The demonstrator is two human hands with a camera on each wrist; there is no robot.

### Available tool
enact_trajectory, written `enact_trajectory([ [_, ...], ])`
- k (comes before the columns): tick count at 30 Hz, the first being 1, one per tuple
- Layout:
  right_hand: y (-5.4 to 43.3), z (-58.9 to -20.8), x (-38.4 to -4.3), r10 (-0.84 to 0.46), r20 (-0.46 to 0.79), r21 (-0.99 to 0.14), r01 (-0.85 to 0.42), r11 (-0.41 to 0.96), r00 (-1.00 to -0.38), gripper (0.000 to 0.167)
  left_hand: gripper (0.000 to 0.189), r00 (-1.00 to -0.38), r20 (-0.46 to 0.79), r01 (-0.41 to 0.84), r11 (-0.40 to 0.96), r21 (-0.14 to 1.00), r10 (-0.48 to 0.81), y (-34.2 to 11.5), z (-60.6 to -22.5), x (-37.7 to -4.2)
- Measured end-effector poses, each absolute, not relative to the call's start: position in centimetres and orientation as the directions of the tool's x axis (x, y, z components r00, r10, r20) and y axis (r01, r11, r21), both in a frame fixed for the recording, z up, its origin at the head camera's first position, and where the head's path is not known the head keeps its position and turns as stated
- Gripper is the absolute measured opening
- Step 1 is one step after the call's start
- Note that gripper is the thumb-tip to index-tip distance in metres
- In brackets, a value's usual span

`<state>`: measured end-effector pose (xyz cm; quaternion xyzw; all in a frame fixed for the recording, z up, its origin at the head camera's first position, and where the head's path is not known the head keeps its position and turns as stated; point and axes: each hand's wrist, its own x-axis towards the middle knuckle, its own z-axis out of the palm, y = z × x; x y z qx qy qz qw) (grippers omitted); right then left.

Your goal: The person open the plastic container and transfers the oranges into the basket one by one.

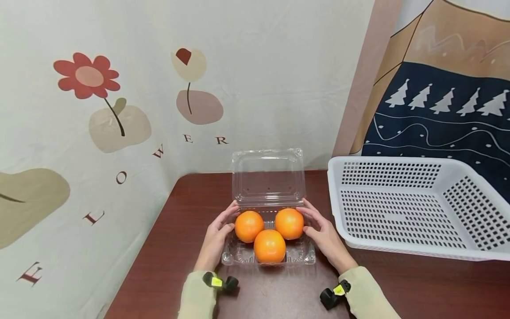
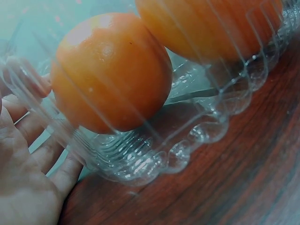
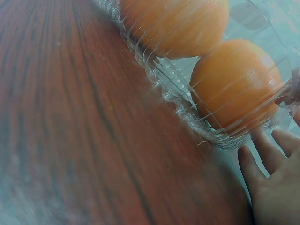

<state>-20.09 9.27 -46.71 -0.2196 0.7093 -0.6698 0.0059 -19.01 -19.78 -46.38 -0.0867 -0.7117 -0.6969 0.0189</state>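
Note:
Three oranges sit in a clear plastic clamshell box on the table: a left orange (image 1: pixel 249 226), a right orange (image 1: pixel 289 223) and a front orange (image 1: pixel 269 246). The box's base (image 1: pixel 243 256) lies flat, and its hinged lid (image 1: pixel 268 177) stands raised at the back. My left hand (image 1: pixel 217 237) is at the box's left side, thumb near the rim, fingers spread along the wall in the left wrist view. My right hand (image 1: pixel 327 239) mirrors it on the right side, with spread fingers (image 3: pixel 268 152) against the wall in the right wrist view.
A white perforated plastic basket (image 1: pixel 402 219) stands on the right of the brown wooden table (image 1: pixel 159 266). Behind hangs a pale cloth (image 1: pixel 271 66) printed with flowers and letters. At the right is a dark panel (image 1: pixel 438 128) with white trees.

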Motion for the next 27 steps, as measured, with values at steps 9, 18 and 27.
enact_trajectory([
  [9, 9.4, -46.3, -20.3, -0.328, 0.269, -0.959, -0.283, -0.006, -0.906, 0.046, 0.044, -0.983, 0.164, 0.168, 0.040, 0.985, 0.085, -20.3, -47.8, -20.0],
  [18, 9.6, -48.0, -21.3, -0.328, 0.247, -0.966, -0.260, -0.004, -0.912, 0.046, 0.043, -0.980, 0.176, 0.179, 0.023, 0.984, 0.089, -20.2, -47.2, -20.0],
  [27, 9.4, -49.1, -21.3, -0.312, 0.207, -0.978, -0.206, -0.036, -0.927, 0.059, 0.043, -0.981, 0.170, 0.174, 0.041, 0.984, 0.092, -19.7, -46.0, -18.8],
])
